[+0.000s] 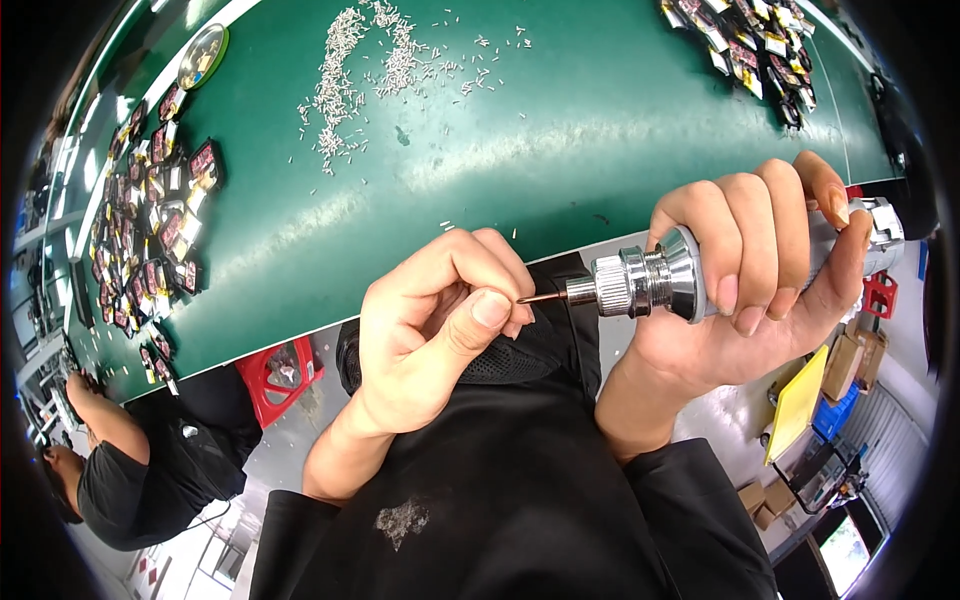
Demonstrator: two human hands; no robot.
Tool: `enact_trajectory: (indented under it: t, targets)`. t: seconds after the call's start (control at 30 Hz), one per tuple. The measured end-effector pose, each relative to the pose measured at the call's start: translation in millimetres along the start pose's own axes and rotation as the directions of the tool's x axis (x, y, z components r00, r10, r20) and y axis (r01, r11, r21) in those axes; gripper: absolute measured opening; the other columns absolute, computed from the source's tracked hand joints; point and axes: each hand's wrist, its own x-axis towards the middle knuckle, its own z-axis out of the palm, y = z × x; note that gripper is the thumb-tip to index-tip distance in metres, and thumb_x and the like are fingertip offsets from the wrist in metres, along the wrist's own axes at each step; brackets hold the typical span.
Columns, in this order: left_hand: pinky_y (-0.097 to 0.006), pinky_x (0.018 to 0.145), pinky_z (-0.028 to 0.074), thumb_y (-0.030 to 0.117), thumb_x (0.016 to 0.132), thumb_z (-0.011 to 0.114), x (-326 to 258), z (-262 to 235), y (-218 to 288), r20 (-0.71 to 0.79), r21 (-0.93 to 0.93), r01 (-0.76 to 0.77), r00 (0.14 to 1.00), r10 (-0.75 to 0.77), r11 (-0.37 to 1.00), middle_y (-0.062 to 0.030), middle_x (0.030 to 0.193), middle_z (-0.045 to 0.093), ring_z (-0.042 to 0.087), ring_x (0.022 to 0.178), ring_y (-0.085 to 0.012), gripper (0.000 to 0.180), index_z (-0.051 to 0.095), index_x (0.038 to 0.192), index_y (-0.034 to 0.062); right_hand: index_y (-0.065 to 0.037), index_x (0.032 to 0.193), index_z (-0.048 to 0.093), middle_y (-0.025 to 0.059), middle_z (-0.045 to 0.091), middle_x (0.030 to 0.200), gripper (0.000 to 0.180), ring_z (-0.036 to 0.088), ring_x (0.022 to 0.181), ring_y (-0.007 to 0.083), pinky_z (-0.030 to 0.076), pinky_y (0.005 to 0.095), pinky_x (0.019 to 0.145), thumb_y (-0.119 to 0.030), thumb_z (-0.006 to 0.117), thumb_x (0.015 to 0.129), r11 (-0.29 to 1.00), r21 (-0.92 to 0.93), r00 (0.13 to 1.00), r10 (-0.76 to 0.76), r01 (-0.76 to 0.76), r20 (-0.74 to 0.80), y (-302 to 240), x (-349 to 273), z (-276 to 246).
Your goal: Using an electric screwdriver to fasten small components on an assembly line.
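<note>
My right hand (748, 270) is wrapped round the silver body of an electric screwdriver (652, 281), which lies level and points left. Its thin bit (541, 297) reaches the fingertips of my left hand (440, 320). There the thumb and index finger are pinched together at the bit's tip; whatever they hold is too small or too hidden to name. Both hands are over my lap, just in front of the green table's near edge. Beyond them, small silver screw-like pieces (340, 75) lie scattered on the green tabletop (520, 170).
Many small dark parts with pink and yellow-white bits (150, 220) are heaped on the table's left; a similar heap (750, 45) lies far right. A round clear-topped container (203, 56) stands far left. A co-worker (150, 460) sits at the left beside a red stool (280, 380).
</note>
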Motion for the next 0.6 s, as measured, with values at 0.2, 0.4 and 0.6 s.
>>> enact_trajectory:
  t: [0.2,0.4,0.6]
  targets:
    - [-0.022,0.062,0.037,0.013,0.09,0.058,1.2,-2.2,-2.8,0.008,-0.143,-0.009,1.0,0.01,0.99,-0.0112,0.081,0.053,0.044,0.068,-0.0102,0.017,0.051,0.084,-0.001,-0.006,0.088,0.048,-0.0042,0.038,0.049,0.018,0.036,0.036,0.0062,0.036,0.0223,0.043,-0.023,0.052,0.093,1.0,0.028,1.0,0.013,-0.013,0.013,-1.0,-1.7,-0.5]
    - [-0.023,0.063,0.037,0.014,0.09,0.057,0.5,-0.2,-1.6,0.009,-0.249,0.017,1.0,-0.015,0.968,-0.0109,0.079,0.052,0.043,0.068,-0.0112,0.017,0.05,0.083,-0.0005,-0.006,0.089,0.048,-0.0042,0.037,0.048,0.018,0.036,0.036,0.0063,0.036,0.0223,0.044,-0.024,0.051,0.093,1.0,0.026,1.0,0.006,-0.006,-0.001,2.0,-5.2,2.8]
    - [-0.024,0.062,0.037,0.018,0.094,0.051,0.4,-0.8,-2.0,0.037,-0.251,0.071,0.997,-0.064,0.965,-0.01,0.076,0.052,0.043,0.068,-0.0119,0.023,0.051,0.081,-0.0007,-0.006,0.089,0.048,-0.0041,0.037,0.049,0.018,0.035,0.036,0.0067,0.036,0.0222,0.044,-0.023,0.051,0.093,0.999,0.04,1.0,0.005,-0.004,-0.018,3.8,-6.0,2.4]
